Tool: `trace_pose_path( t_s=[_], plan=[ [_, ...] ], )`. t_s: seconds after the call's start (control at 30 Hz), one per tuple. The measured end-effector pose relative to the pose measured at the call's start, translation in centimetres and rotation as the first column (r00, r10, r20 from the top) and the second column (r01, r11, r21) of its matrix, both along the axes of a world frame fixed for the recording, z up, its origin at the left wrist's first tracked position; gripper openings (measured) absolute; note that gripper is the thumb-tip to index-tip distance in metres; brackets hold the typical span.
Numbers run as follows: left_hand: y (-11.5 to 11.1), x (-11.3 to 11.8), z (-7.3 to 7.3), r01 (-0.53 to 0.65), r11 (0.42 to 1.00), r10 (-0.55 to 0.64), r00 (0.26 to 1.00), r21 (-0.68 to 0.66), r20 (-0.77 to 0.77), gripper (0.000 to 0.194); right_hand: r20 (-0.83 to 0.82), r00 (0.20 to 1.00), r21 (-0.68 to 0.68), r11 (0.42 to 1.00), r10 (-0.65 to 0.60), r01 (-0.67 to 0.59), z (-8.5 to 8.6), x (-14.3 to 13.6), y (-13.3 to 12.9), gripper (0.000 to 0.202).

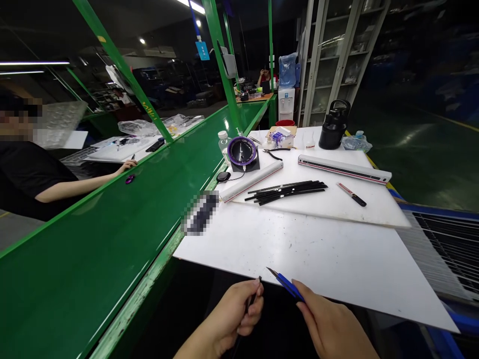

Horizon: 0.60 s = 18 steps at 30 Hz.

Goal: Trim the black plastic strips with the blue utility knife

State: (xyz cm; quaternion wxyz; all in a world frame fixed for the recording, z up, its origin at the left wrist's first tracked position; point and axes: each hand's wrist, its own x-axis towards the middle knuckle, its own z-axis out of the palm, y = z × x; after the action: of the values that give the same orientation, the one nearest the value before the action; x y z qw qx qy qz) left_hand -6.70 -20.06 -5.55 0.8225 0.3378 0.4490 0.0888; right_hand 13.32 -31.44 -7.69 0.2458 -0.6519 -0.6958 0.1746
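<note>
At the table's front edge, my left hand [239,309] pinches a thin black strip [251,300], whose tip pokes out above the thumb. Just to its right, my right hand [325,319] grips a blue-handled knife [287,285], its dark pointed blade aimed toward the left hand without touching the strip. Several glossy black strips [288,191] lie in a loose bundle on a white foam sheet [322,212]. Two long white train-shaped pieces [344,169] with red lines flank the bundle. A red and black cutter [352,194] rests at its right.
Behind the foam stand a purple-rimmed round device [242,151], a clear bottle [223,144], black-handled pliers [275,152] and a black jug [334,127]. A green partition [112,239] runs along the left; beyond it sits a person in black [26,174].
</note>
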Motion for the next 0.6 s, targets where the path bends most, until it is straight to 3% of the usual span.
trace_pose_path(
  t_s=[0.1, 0.23, 0.6],
  plan=[
    [0.05, 0.09, -0.23, -0.003, 1.0, 0.004, 1.0, 0.019, -0.011, 0.029, 0.158, 0.987, 0.134, 0.99, 0.013, -0.035, -0.16, -0.45, -0.1, 0.044],
    [0.05, 0.19, -0.07, 0.0, 0.998, 0.002, 0.999, 0.064, -0.038, 0.031, 0.301, 0.953, 0.174, 0.981, 0.036, -0.092, -0.05, -0.9, 0.07, 0.045],
    [0.16, 0.35, 0.35, 0.038, 0.993, -0.029, 0.996, 0.112, -0.08, 0.034, 0.368, 0.928, 0.154, 0.98, 0.062, -0.127, 0.51, -0.81, 0.27, 0.047]
  ],
)
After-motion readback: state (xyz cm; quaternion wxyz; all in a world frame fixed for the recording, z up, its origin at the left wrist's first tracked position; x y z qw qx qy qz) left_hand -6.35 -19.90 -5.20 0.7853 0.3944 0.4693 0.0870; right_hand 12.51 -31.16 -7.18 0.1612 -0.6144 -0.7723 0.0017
